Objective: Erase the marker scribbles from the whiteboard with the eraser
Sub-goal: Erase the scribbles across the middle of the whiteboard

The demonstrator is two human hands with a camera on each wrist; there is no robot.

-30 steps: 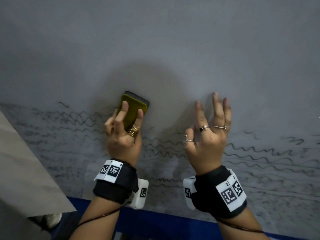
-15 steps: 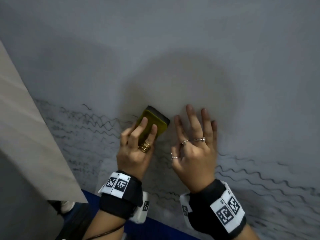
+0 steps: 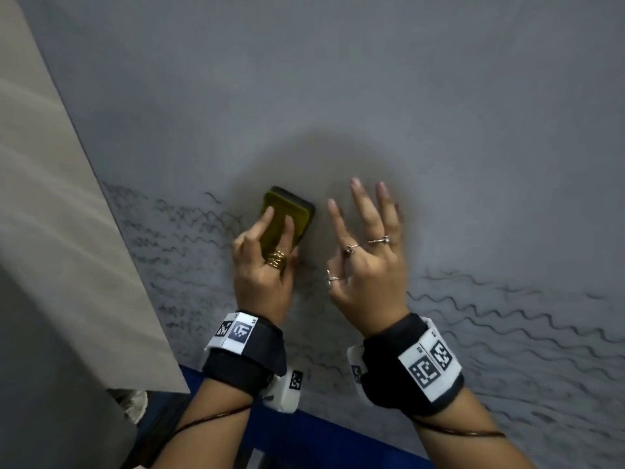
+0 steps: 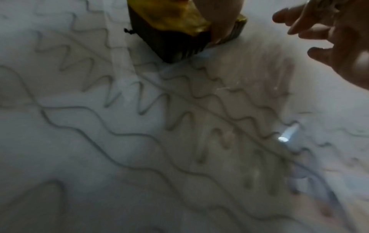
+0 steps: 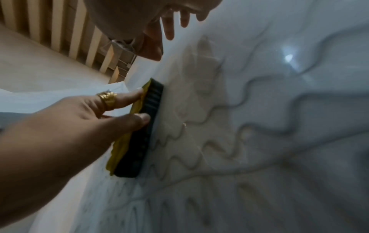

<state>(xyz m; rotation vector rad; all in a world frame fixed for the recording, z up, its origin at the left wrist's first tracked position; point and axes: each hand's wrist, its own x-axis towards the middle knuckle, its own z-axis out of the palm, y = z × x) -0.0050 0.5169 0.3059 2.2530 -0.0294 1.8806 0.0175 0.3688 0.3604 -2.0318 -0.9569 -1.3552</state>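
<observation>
The whiteboard (image 3: pixel 372 96) fills the head view, its lower part covered with wavy black marker scribbles (image 3: pixel 507 319) that also show faintly in the left wrist view (image 4: pixel 139 126). A yellow-backed eraser (image 3: pixel 287 218) with a black pad lies flat on the board at the scribbles' upper edge. My left hand (image 3: pixel 270 262) grips it, fingers on its back. In the right wrist view the eraser (image 5: pixel 137 134) is seen edge-on against the board, pinched by my left hand (image 5: pixel 79 118). My right hand (image 3: pixel 365 238) is beside it, fingers straight and spread, holding nothing. I cannot tell whether it touches the board.
A beige panel (image 3: pixel 67 231) borders the board on the left. A blue ledge (image 3: pixel 304 431) runs under the board's lower edge. Wooden slats (image 5: pixel 60 31) show behind in the right wrist view. The board above the scribbles is wiped grey.
My right hand has come in close beside the left hand and its fingers have spread again. The eraser dipped into the scribbles and is back at their upper edge.
</observation>
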